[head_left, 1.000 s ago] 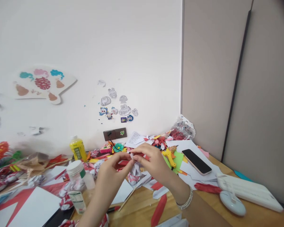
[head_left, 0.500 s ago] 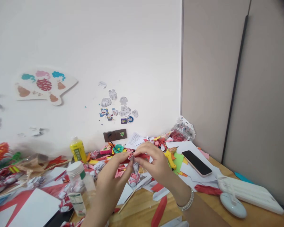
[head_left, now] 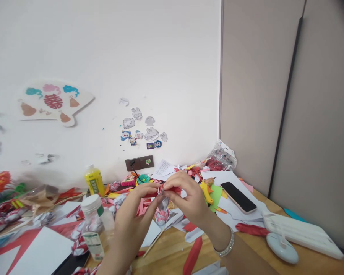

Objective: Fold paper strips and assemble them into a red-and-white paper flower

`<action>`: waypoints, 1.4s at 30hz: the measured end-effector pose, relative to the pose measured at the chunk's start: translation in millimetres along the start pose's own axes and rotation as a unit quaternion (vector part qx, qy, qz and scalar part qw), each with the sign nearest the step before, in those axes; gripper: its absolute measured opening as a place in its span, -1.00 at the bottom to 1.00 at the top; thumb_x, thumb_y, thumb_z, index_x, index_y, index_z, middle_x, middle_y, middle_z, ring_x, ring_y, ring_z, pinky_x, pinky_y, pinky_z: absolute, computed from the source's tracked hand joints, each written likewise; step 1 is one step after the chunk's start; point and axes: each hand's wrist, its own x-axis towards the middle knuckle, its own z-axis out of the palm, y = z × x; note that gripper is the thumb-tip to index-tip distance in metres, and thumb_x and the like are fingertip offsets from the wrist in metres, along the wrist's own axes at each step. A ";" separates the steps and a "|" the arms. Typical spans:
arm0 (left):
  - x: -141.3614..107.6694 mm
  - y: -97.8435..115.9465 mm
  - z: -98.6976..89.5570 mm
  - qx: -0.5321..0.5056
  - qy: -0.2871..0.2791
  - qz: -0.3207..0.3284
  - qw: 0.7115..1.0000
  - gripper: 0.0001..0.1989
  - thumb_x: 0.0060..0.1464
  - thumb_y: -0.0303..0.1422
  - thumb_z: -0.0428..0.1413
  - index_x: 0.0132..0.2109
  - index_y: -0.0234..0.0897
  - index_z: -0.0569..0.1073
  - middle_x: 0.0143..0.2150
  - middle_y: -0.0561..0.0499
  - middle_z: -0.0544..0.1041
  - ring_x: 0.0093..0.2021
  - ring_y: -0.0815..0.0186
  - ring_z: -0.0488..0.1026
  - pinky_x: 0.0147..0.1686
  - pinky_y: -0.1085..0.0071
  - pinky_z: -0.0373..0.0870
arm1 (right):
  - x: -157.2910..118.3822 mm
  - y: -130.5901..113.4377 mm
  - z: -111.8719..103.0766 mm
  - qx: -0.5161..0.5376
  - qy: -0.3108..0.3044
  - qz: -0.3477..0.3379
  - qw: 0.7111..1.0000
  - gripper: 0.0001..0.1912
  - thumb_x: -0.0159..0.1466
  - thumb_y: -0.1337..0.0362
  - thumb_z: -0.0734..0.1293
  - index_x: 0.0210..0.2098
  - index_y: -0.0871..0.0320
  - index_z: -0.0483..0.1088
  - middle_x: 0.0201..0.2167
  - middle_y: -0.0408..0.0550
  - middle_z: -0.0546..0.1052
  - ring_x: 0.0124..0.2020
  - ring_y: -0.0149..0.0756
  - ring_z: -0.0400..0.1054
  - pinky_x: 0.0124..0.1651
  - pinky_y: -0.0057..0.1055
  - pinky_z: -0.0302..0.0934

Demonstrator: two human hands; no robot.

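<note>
A small piece of folded red-and-white paper (head_left: 160, 190) is pinched between my two hands above the middle of the table. My left hand (head_left: 137, 208) is closed, its thumb and forefinger pressing the paper from the left. From the right, my right hand (head_left: 186, 196) grips the same piece with thumb and fingertips; a silvery bracelet circles that wrist. Fingers partly hide the paper's shape. Just below it, a pink-and-white folded paper flower (head_left: 162, 216) rests on the table. A thin wooden stick (head_left: 154, 243) lies nearby.
A clear jar with white lid (head_left: 92, 208) and a yellow bottle (head_left: 94, 181) stand left. To the right lie a yellow glue gun (head_left: 206, 193), a phone (head_left: 238, 197) and a white lamp (head_left: 304, 233). Paper scraps and a red strip (head_left: 192, 256) cover much of the wooden table.
Both hands stay in nearly the same place, fingers shifting slightly on the folded paper. The paper has turned a little and shows more red-and-white edge at its top.
</note>
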 end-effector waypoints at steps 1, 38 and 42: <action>1.0 -0.7 -1.3 0.003 -0.010 0.007 1.000 -0.90 -0.02 -0.43 0.11 -0.29 -0.19 0.37 -0.24 -0.03 0.50 -0.18 0.25 0.45 -0.18 0.34 0.39 | 0.0 0.0 -0.1 -0.004 -0.002 -0.006 1.000 -0.95 0.19 0.37 0.29 -0.35 0.11 0.39 -0.39 -0.10 0.47 -0.28 -0.33 0.33 -0.19 -0.34 0.23; 11.2 -0.9 -10.5 -0.016 -0.181 -0.162 0.970 -0.85 -0.01 -0.29 0.07 -0.43 -0.22 0.27 -0.48 0.11 0.35 -0.49 0.41 0.26 -0.56 0.53 0.16 | 2.6 -1.7 -11.1 -0.087 -0.144 0.084 0.982 -0.89 0.14 0.41 0.32 -0.47 0.14 0.30 -0.47 -0.19 0.38 -0.37 -0.41 0.27 -0.27 -0.48 0.12; 12.8 2.2 -9.2 -0.030 -0.177 -0.192 0.965 -0.81 -0.05 -0.27 0.10 -0.48 -0.24 0.27 -0.54 0.14 0.31 -0.54 0.44 0.22 -0.61 0.55 0.11 | 0.9 1.3 -8.5 -0.120 -0.146 0.051 0.981 -0.89 0.16 0.41 0.29 -0.47 0.15 0.27 -0.48 -0.18 0.36 -0.38 -0.40 0.25 -0.28 -0.49 0.10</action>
